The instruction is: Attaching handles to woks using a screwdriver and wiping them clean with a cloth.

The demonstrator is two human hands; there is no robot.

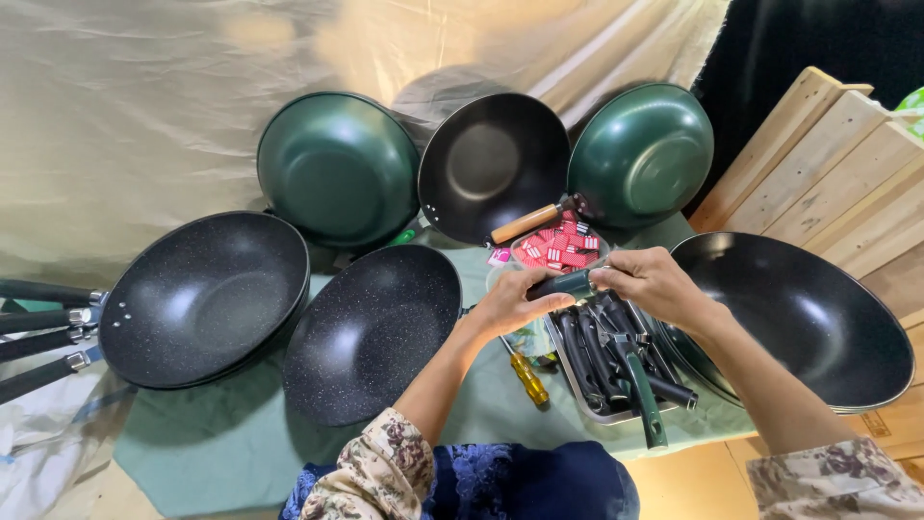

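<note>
A: Green cloth (241, 433) over the table, woks all round. What's in hand?

B: Dark pan handle (568, 283), centre frame, above the tray (597, 412) of spare handles. Left hand (510, 303) fingers wrapped on its near end, right hand (654, 284) fingers pinching the far end.

A: Feel?

B: Prob. light, stiff, smooth plastic, so a bit slippery. Best gripped mid-shaft. Yellow screwdriver (528, 377) lies below the left hand.

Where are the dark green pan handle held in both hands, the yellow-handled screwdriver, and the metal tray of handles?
dark green pan handle (566, 284), head view, middle of its shaft between the hands.
yellow-handled screwdriver (529, 379), head view, on its yellow handle.
metal tray of handles (580, 395), head view, left rim.
</note>
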